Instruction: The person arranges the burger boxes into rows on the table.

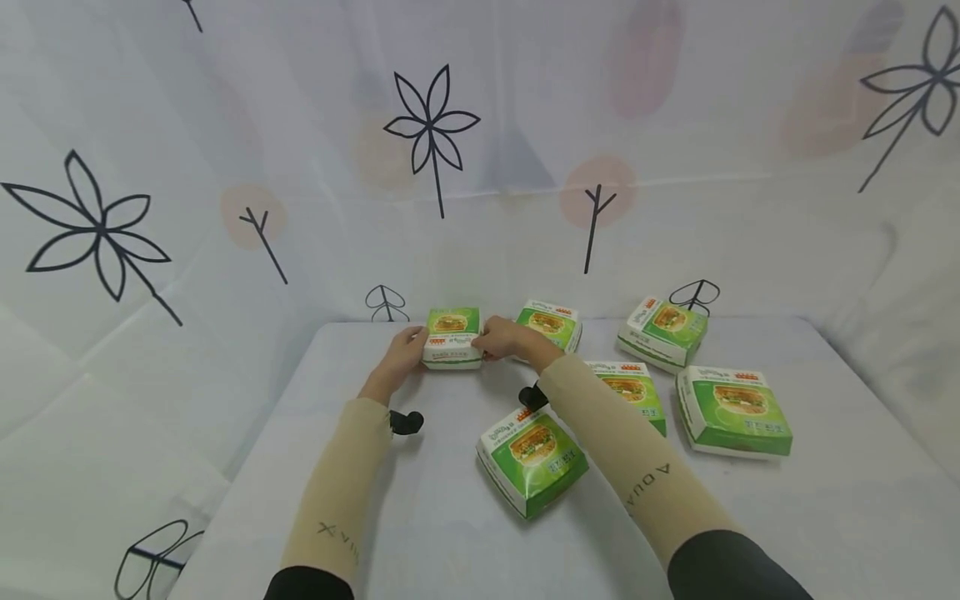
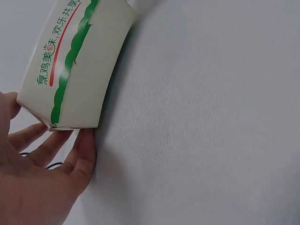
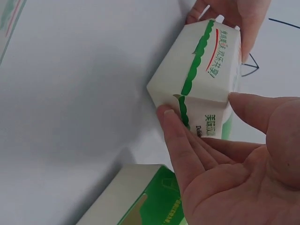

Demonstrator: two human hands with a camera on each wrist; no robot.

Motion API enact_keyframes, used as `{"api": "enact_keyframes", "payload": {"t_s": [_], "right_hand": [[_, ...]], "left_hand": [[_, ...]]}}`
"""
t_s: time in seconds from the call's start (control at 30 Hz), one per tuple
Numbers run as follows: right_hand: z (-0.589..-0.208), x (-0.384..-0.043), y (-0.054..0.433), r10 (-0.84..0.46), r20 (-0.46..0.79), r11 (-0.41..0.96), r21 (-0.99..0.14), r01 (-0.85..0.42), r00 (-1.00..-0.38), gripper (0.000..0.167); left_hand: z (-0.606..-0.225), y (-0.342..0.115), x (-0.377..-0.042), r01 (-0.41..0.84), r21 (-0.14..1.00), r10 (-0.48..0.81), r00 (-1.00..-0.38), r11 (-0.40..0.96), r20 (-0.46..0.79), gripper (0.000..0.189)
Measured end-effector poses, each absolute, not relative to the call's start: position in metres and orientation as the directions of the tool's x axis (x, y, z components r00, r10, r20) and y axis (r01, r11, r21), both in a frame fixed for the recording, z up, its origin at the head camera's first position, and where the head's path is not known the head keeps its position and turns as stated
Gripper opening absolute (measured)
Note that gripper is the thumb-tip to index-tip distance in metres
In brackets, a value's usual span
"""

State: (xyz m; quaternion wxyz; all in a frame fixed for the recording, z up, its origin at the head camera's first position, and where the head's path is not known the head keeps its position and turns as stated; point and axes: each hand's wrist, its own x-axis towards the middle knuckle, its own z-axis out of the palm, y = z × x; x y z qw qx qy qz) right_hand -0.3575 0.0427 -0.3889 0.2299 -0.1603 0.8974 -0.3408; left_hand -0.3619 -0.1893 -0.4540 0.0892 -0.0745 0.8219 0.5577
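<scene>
- White tabletop [image 1: 427, 500] is spread before the body and crossed by both arms in a left sleeve [image 1: 337, 492] and a right sleeve [image 1: 622, 454].
- On the near side of the right fingers [image 3: 176, 140], a first burger box [image 1: 534, 458] is set askew.
- Well to the right of those fingers, a second box [image 1: 735, 408] is laid; between, a third box [image 1: 636, 387] is partly hidden by the right sleeve.
- Between the two sets of fingers, the held box [image 1: 453, 340] is grasped: one end is pinched by the left hand [image 1: 401, 358], the other by the right hand [image 1: 510, 337], thumb against fingers. Whether its base is touching the tabletop cannot be told.
- By judgement, a two-handed adjusting of this box is in hand; next, an even grip that does not dent the card seems called for, with the right knuckles kept off the neighbouring box [image 1: 551, 321] just beside them.
- Farther right of the fingers, a corner box [image 1: 666, 333] is placed.
- Beyond all fingers, a printed curtain [image 1: 510, 83] is hung.
</scene>
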Motion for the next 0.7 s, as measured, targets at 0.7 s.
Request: {"api": "enact_keyframes", "payload": {"t_s": [0.7], "right_hand": [[-0.3957,-0.3611,0.0381,-0.425,-0.310,0.730,-0.673,-0.120,-0.850,0.033]], "left_hand": [[-0.4626,-0.1881,-0.3581,-0.235,0.932,-0.079,-0.972,0.277,-0.222,0.062]]}}
